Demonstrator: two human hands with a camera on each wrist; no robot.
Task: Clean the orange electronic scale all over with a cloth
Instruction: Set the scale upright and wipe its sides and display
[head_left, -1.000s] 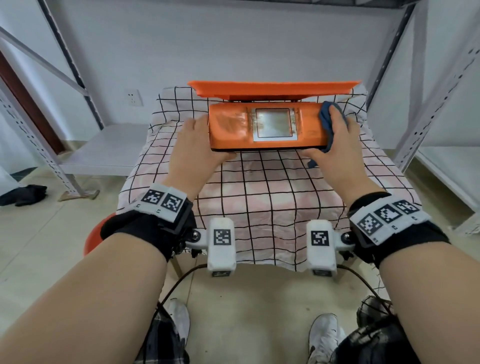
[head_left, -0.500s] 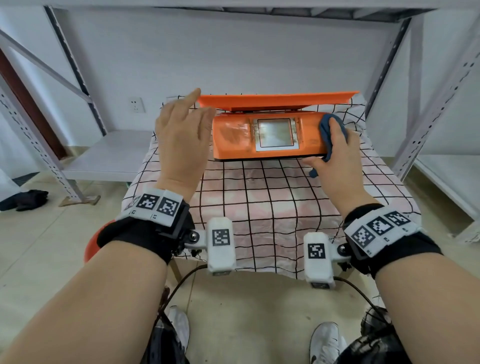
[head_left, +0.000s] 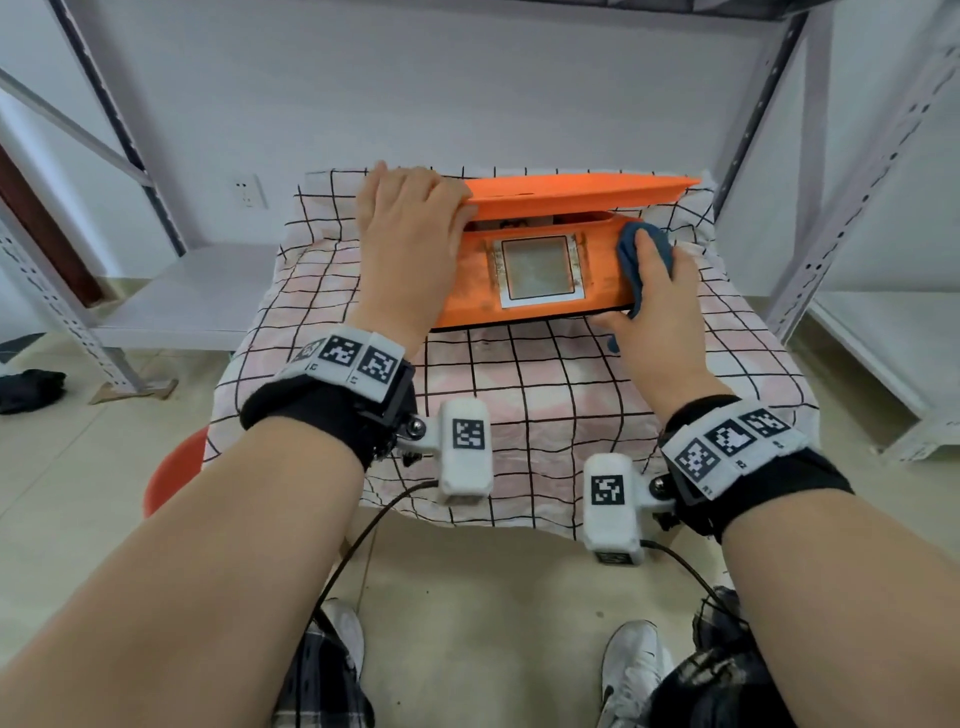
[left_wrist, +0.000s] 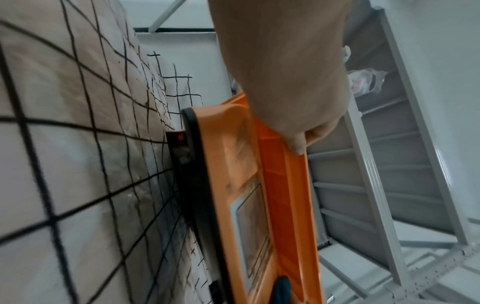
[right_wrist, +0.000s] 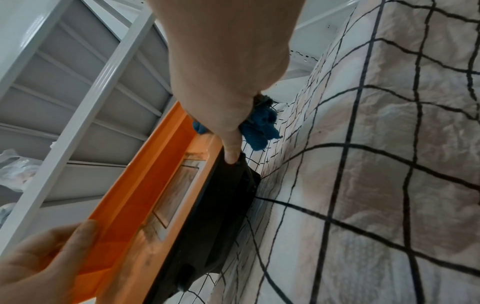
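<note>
While the orange scale (head_left: 540, 270) sits on the far half of a table draped in a grid-patterned cloth (head_left: 519, 374), tilted with its face toward the person, both hands are on it. The left hand (head_left: 410, 244) lies over the scale's left end, fingers curled over the left edge of the orange weighing tray (head_left: 582, 192), which stands above the body with a gap under it; in the left wrist view a fingertip (left_wrist: 297, 147) hooks the tray's rim, so this hand grasps the tray. The right hand (head_left: 657, 301) is at the scale's right end, clutching a blue cloth (head_left: 631, 249) bunched against the orange face just right of the square grey display (head_left: 540, 267). In the right wrist view the thumb (right_wrist: 231, 152) reaches down to touch the scale's black base (right_wrist: 221, 205), and the cloth (right_wrist: 259, 129) bulges out between the hand and the scale. The face around the display shows dark smudges. Grey metal shelving (head_left: 810, 156) stands on both sides of the table, and an orange stool (head_left: 174, 475) peeks out below the table's near left corner
</note>
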